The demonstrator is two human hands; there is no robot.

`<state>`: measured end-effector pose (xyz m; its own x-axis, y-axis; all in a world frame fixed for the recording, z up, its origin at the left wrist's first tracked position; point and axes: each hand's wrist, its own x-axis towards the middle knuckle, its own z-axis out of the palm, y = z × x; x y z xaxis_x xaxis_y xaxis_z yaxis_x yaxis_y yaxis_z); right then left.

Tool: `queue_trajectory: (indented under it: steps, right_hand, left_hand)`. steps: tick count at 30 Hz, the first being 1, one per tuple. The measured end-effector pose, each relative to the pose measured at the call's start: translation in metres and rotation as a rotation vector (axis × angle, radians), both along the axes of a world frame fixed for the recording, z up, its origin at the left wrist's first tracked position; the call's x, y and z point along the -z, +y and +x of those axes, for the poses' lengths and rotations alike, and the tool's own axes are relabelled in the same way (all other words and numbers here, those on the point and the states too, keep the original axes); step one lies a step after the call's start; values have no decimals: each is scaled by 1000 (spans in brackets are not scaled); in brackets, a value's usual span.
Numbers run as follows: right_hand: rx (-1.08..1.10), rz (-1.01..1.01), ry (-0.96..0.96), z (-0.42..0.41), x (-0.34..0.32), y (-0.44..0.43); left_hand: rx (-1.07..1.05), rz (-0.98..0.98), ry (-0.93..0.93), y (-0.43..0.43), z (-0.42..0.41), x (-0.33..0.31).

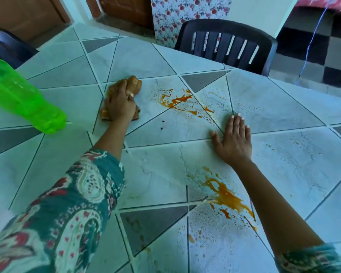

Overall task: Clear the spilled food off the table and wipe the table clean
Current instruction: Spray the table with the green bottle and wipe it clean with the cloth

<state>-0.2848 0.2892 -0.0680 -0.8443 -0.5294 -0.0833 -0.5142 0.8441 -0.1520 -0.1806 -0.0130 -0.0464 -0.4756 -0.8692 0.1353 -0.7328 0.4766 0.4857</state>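
The left hand (120,103) squeezes a crumpled brown cloth (135,83) down on the tiled table (67,99). Most of the cloth hides under the hand. An orange sauce splash (175,101) lies just to the cloth's right. The right hand (234,140) lies flat with straight fingers. A second orange splash (224,196) sits beside the right arm. A green plastic bottle (22,95) is cut off at the left edge.

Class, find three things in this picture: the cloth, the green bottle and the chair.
cloth (135,84), head view, on its bunched far end.
green bottle (18,91), head view, on the middle of its body.
chair (224,26), head view, on the backrest's top rail.
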Motion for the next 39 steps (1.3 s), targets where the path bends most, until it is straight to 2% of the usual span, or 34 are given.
queue_trajectory:
  steps: [3, 7, 9, 11, 13, 15, 17, 19, 21, 25, 27, 30, 31, 33, 37, 39]
  right_hand:
    - [0, 17, 9, 0, -1, 0]
    - [-5, 3, -28, 0, -2, 0]
    - [9, -20, -55, -2, -4, -1]
    - [23, -34, -67, -5, -6, -1]
    - [31, -27, -65, -8, -7, 0]
    - [29, -9, -57, -9, -5, 2]
    - [34, 4, -41, -9, -3, 2]
    - [40, 0, -24, -9, -2, 2]
    - [41, 0, -16, -9, -1, 1]
    - [38, 6, -16, -9, 0, 1]
    - [34, 2, -22, -9, 0, 1]
    - [28, 18, -27, -10, -1, 0]
    - [28, 21, -27, -10, -1, 0]
    - [24, 29, -30, -9, -1, 1]
    - [28, 23, -39, -10, -3, 1]
    - [28, 29, -53, -10, -4, 0]
  left_hand:
    - [137, 11, -53, 30, -30, 5]
    - [613, -74, -29, 103, -12, 14]
    - [742, -127, -12, 110, 17, 18]
    - [659, -170, 7, 88, 39, 21]
    - [408, -176, 17, 48, 40, 20]
    - [206, -106, -21, 19, 21, 11]
    - [141, -54, -68, 21, -7, 5]
    - [211, -57, -94, 46, -28, 2]
    - [386, -80, -87, 85, -34, 6]
    - [709, -199, -57, 131, 2, 19]
    - [641, -211, -101, 105, 11, 19]
    - [287, -124, -185, 65, -5, 11]
    - [228, -111, -207, 64, -14, 7]
    - [303, -107, -208, 93, -26, 6]
    - [695, -199, -137, 155, 3, 16]
    - [710, -228, -134, 137, 12, 20]
